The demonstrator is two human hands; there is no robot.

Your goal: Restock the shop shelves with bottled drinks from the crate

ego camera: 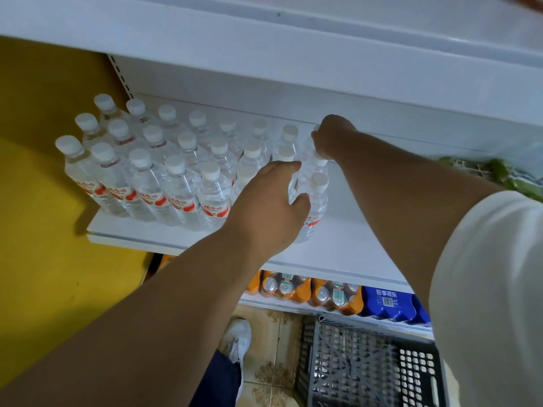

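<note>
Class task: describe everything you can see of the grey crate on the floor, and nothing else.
The grey crate sits on the tiled floor below the lowest shelf, at the lower right, cropped by the frame and partly hidden by the person's sleeve. It looks like moulded plastic with lattice walls of small square holes and diagonal ribs across its base. No bottles show inside it. Neither hand touches it.

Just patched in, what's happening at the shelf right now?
A person is stocking water bottles on the white shelf. The left hand grips a bottle at the right end of the rows; the right hand holds another bottle near the back. Bottles already fill the shelf's left part. The grey crate sits on the floor below; no bottles show in it.
</note>
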